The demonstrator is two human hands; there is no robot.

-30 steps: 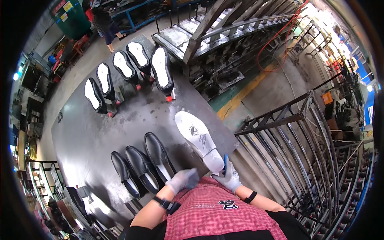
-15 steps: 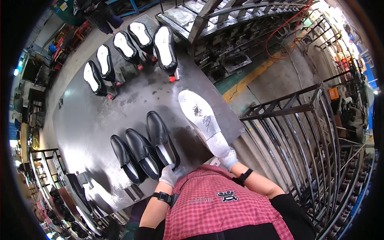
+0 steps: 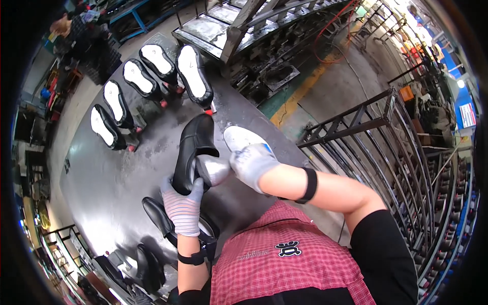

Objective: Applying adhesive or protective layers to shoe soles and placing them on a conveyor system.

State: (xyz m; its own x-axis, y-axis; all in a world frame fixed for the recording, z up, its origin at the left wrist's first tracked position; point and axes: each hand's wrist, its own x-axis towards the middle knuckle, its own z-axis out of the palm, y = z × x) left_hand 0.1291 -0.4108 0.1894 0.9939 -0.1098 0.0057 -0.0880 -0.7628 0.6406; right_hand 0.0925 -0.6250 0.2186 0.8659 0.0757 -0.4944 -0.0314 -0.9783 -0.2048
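Shoe [image 3: 189,147], near end clasped by left fingers [image 3: 196,188], right fingers [image 3: 238,158] just beside it, grip unclear

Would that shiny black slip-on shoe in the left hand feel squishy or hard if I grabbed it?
The shiny black slip-on shoe would probably feel firm, since a smooth silver-grey block sticks out of its opening. That solid-looking block might make it heavy for its size. Its glossy surface could be slippery.

A yellow stripe [image 3: 301,91] marks the floor [image 3: 328,104] near a metal rack [image 3: 351,131].
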